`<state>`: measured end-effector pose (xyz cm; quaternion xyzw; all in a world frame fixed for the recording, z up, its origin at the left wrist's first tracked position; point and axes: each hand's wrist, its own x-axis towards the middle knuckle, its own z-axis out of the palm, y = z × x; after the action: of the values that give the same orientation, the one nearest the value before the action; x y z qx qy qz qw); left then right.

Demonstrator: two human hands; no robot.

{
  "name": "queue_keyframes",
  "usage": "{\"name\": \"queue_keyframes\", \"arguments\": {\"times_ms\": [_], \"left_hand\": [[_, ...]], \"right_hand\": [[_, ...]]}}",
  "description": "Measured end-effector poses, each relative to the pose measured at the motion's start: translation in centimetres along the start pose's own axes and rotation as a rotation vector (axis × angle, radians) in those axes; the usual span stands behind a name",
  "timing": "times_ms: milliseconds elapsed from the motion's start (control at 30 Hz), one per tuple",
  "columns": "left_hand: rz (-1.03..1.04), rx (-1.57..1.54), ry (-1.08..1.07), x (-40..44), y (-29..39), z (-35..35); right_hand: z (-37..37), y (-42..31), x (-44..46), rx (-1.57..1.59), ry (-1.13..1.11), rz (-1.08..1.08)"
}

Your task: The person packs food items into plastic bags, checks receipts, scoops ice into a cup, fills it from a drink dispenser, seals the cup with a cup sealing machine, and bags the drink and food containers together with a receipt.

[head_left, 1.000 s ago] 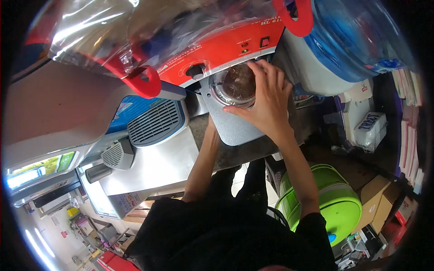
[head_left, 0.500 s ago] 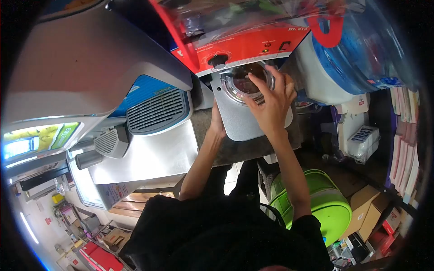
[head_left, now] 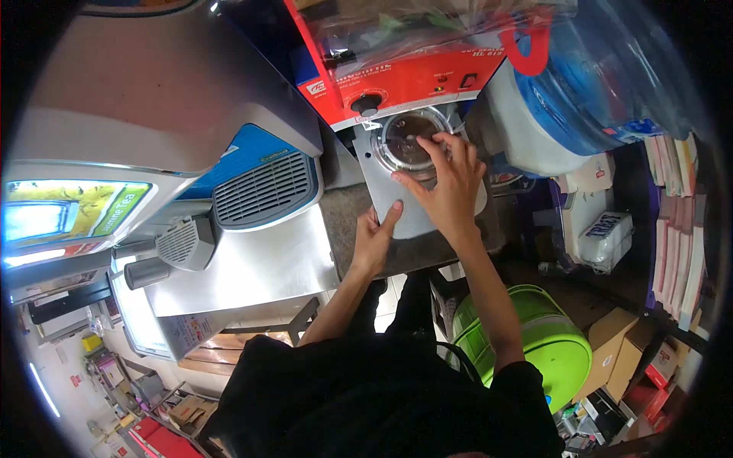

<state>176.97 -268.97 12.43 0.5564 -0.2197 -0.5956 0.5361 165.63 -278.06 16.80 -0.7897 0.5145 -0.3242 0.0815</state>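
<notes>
While the cup stands upright in the round opening of the grey plate, the right hand reaches over its near right side; its grip is loose and unclosed, the thumb at the near rim and the forefinger over the mouth, though I cannot tell whether that fingertip touches anything; the left hand is at the plate's near left corner, its thumb laid along the edge and its fingers curled beside it, and whether that grip is clenched on the plate or merely resting there I cannot tell.

As for what is done, the cup looks already seated, its dark contents showing through the top; the plate juts out in front of the red machine, above the dark surface, with its far end close to the machine's lower edge; as for what is left, the handling at the rim seems, in my judgement, unfinished, since the right fingers are over it; whether any film covers the mouth is too unclear to say.

The control knob on the machine's front is just beyond the cup, to the left, and untouched; a large blue bottle stands to the right, apart from both hands.
</notes>
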Motion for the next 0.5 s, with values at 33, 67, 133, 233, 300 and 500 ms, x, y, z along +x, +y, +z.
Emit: {"name": "queue_keyframes", "arguments": {"times_ms": [33,67,133,233,300,500], "left_hand": [[-0.001,0.034,0.014,-0.8,0.1,0.3],[-0.005,0.069,0.029,-1.4,0.4,0.5],[-0.079,0.019,-0.026,-1.1,-0.1,-0.3],[-0.184,-0.184,-0.101,0.1,-0.8,-1.4],[-0.282,-0.703,-0.165,1.3,0.8,-1.2],[-0.258,-0.625,-0.115,5.9,1.8,-1.3]], "right_hand": [[-0.1,0.0,-0.3,0.001,-0.006,0.009],[-0.1,0.1,-0.4,0.0,-0.009,0.008],[-0.3,0.2,-0.4,-0.002,-0.019,0.01],[-0.5,-0.2,0.6,0.006,-0.076,0.035],[1.0,1.1,1.9,-0.124,-0.075,-0.014],[0.2,-0.2,2.9,-0.088,-0.058,0.07]]}}
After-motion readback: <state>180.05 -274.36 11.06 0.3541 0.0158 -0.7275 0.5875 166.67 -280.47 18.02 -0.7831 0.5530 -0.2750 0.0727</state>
